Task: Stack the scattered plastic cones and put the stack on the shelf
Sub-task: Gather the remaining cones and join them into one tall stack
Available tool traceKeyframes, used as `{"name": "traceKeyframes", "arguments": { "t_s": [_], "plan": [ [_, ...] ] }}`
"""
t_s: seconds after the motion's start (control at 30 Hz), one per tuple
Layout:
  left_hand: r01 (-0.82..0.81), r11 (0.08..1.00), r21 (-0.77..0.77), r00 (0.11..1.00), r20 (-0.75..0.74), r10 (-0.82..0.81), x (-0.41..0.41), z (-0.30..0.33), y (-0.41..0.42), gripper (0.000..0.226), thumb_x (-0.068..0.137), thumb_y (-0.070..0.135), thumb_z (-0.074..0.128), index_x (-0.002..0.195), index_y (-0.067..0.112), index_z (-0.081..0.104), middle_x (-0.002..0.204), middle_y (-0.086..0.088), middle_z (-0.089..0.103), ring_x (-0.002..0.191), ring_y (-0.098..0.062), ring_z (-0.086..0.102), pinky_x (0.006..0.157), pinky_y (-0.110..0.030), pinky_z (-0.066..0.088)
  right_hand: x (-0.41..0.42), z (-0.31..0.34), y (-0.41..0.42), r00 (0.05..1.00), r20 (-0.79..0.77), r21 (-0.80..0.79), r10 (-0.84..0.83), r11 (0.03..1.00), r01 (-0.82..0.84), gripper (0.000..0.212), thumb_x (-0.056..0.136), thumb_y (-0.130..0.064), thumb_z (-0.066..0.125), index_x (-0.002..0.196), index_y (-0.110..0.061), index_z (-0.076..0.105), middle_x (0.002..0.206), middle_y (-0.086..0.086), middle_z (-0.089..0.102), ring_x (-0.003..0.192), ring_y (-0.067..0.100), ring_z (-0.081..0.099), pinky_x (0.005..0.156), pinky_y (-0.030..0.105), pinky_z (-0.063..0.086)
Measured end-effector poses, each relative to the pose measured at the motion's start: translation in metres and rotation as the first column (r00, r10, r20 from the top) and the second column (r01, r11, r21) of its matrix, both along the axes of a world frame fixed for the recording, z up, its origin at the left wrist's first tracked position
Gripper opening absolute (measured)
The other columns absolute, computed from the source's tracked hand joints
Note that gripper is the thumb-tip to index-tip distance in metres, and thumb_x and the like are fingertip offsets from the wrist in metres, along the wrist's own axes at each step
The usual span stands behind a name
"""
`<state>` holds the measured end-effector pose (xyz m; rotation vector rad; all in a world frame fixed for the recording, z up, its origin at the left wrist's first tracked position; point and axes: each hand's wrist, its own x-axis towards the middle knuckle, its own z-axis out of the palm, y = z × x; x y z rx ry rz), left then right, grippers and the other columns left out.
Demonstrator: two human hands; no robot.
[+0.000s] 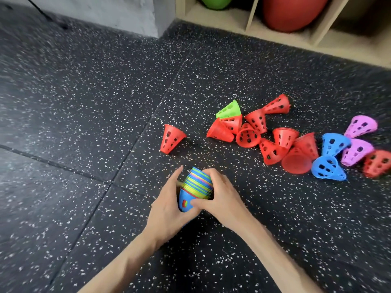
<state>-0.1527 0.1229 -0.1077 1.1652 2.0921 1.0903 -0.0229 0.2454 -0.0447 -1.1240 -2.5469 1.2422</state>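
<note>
A stack of nested cones (195, 186), blue outside with green, yellow and red rims, lies tilted between both hands above the dark floor. My left hand (169, 206) grips its left side and my right hand (220, 199) curls round its right side. Loose perforated cones lie scattered on the floor beyond: a lone red cone (170, 138), a cluster of several red cones (249, 135) with one green cone (229, 109), two blue cones (332, 144) and two pink cones (361, 126). The wooden shelf (251, 12) stands at the top right.
The shelf's lower compartments hold a green ball (215, 2) and a large red ball (294, 11). A grey wall corner (148, 15) stands left of the shelf. The speckled rubber floor (84, 102) stretches to the left.
</note>
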Motion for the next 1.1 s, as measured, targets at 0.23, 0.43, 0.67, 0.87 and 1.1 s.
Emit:
{"name": "traceKeyframes", "arguments": {
  "t_s": [0.23,0.43,0.67,0.87,1.1],
  "plan": [
    [0.218,0.976,0.021,0.930,-0.307,-0.202,-0.035,0.020,-0.001,0.090,0.085,0.070,0.066,0.157,0.027,0.034,0.140,0.011,0.045,0.126,-0.006,0.044,0.112,-0.029,0.038,-0.002,-0.007,-0.010,0.988,-0.064,-0.054,-0.138,0.989,0.134,0.059,0.078,-0.036,0.080,0.124,-0.037,0.042,0.105,-0.025,0.043,0.110,0.011,0.046,0.087,0.030,0.039],
    [0.057,0.998,-0.025,0.945,-0.323,-0.062,-0.089,0.039,0.058,0.078,0.091,0.068,0.054,0.158,0.039,0.027,0.157,-0.005,0.024,0.140,-0.027,0.033,0.119,-0.044,0.032,-0.005,-0.006,-0.010,0.983,-0.076,-0.074,-0.165,0.984,0.160,0.057,0.081,-0.030,0.079,0.126,-0.029,0.044,0.103,-0.024,0.043,0.111,0.015,0.045,0.086,0.032,0.038],
    [0.139,0.965,-0.223,0.971,-0.163,-0.177,-0.119,0.037,0.104,0.071,0.089,0.028,0.078,0.148,0.034,0.039,0.153,-0.018,0.033,0.142,-0.035,0.034,0.114,-0.035,0.035,-0.007,-0.009,-0.013,0.981,-0.096,-0.074,-0.170,0.984,0.164,0.054,0.083,-0.031,0.077,0.123,-0.030,0.040,0.106,-0.021,0.044,0.108,0.009,0.038,0.080,0.031,0.034],
    [0.151,0.976,-0.154,0.948,-0.259,-0.188,-0.108,0.025,0.103,0.056,0.090,0.013,0.071,0.132,0.038,0.043,0.138,-0.010,0.046,0.122,-0.030,0.048,0.100,-0.041,0.047,-0.009,-0.012,-0.018,0.983,-0.096,-0.014,-0.156,0.988,0.155,0.055,0.084,-0.031,0.076,0.123,-0.031,0.038,0.113,-0.013,0.046,0.109,0.013,0.038,0.085,0.036,0.042],
    [0.092,0.994,-0.066,0.932,-0.345,-0.110,-0.103,0.024,0.080,0.055,0.098,0.012,0.063,0.141,0.038,0.042,0.126,-0.003,0.051,0.110,-0.023,0.055,0.092,-0.040,0.049,-0.015,-0.012,-0.021,0.983,-0.122,0.012,-0.140,0.990,0.143,0.058,0.085,-0.032,0.075,0.129,-0.030,0.037,0.121,-0.012,0.047,0.108,0.011,0.035,0.089,0.034,0.043]
  ]
}}
